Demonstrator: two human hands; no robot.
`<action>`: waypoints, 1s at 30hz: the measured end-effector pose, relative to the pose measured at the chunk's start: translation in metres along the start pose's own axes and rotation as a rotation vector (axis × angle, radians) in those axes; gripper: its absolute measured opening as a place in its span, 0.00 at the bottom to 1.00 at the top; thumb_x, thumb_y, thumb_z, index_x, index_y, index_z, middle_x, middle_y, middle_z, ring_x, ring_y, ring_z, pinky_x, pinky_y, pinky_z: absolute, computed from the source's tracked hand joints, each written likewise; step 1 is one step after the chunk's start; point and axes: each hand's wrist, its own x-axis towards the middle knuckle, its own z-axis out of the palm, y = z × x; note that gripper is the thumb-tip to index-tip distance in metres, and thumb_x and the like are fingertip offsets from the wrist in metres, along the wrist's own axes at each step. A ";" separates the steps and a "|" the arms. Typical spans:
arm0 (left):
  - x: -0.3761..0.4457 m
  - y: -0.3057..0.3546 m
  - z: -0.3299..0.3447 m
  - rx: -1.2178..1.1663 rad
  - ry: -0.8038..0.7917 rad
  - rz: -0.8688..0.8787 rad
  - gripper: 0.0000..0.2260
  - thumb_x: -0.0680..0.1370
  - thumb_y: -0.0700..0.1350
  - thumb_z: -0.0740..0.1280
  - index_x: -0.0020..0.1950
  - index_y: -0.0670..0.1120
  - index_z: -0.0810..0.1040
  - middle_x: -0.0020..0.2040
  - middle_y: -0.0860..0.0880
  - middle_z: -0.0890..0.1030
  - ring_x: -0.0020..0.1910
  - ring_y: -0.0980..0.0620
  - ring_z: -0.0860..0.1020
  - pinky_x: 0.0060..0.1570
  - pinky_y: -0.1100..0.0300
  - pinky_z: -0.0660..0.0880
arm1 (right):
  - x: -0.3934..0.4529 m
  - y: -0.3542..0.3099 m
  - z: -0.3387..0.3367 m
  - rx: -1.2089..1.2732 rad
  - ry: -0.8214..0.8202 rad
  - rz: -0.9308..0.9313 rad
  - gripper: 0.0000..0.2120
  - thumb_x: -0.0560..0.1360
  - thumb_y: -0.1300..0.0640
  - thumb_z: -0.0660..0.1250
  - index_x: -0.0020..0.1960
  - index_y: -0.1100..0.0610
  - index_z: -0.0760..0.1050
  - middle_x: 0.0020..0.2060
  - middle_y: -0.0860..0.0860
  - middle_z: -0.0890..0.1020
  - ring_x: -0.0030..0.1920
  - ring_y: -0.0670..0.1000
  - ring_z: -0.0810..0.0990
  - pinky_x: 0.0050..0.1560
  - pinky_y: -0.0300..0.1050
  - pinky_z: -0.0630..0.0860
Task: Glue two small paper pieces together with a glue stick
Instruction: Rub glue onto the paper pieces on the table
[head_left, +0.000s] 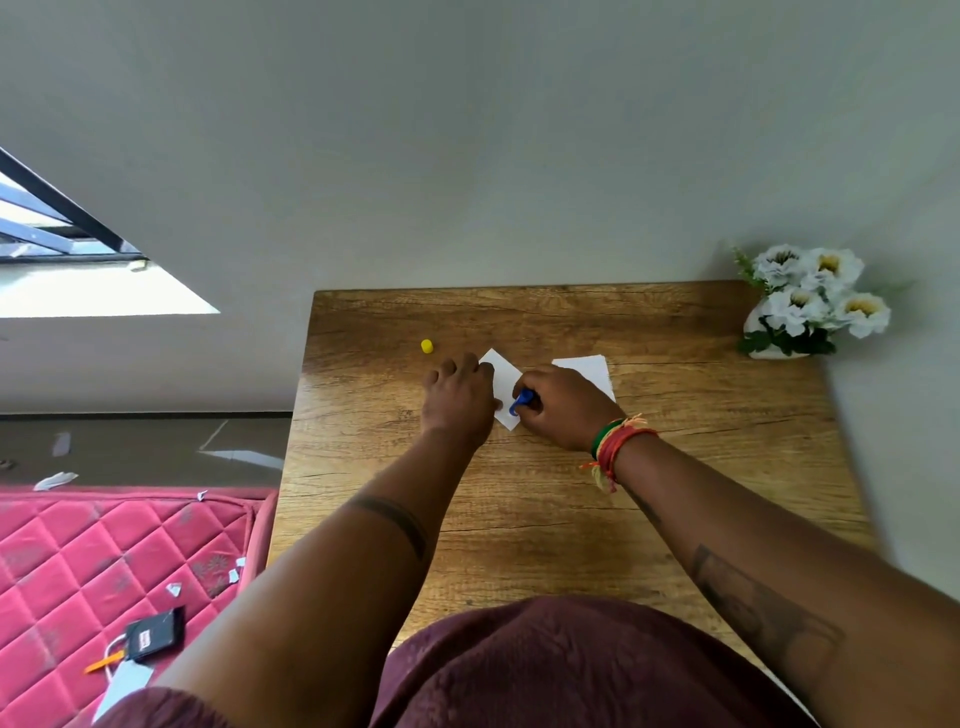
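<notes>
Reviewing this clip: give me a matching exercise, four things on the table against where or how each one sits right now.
Things:
1. yellow cap
2. glue stick
3. near paper piece
4. flower vase

Places or states:
A. back right corner of the table
B. gripped in the right hand
C. held down by the left hand
D. alone, beyond the left hand

Pairs: 1-D, 2-B, 3-C, 4-A
</notes>
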 end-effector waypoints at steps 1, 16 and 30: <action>0.000 0.000 0.000 0.001 0.001 0.000 0.22 0.81 0.55 0.67 0.72 0.46 0.73 0.70 0.45 0.73 0.69 0.40 0.71 0.64 0.46 0.68 | 0.001 0.002 -0.002 -0.008 0.004 0.010 0.10 0.76 0.53 0.69 0.56 0.54 0.80 0.53 0.51 0.82 0.51 0.51 0.79 0.51 0.46 0.76; -0.006 0.003 -0.001 0.025 0.020 0.074 0.21 0.81 0.48 0.69 0.73 0.49 0.73 0.72 0.44 0.69 0.69 0.41 0.69 0.66 0.46 0.69 | 0.006 0.027 -0.015 0.040 0.162 0.134 0.02 0.74 0.54 0.69 0.45 0.52 0.77 0.36 0.40 0.73 0.37 0.45 0.74 0.33 0.37 0.65; -0.010 0.020 0.020 0.044 0.048 0.159 0.20 0.84 0.57 0.59 0.70 0.47 0.75 0.77 0.44 0.69 0.73 0.39 0.68 0.65 0.42 0.67 | 0.009 0.023 -0.020 0.251 0.299 0.207 0.04 0.76 0.55 0.72 0.49 0.47 0.79 0.40 0.42 0.80 0.40 0.43 0.78 0.37 0.35 0.72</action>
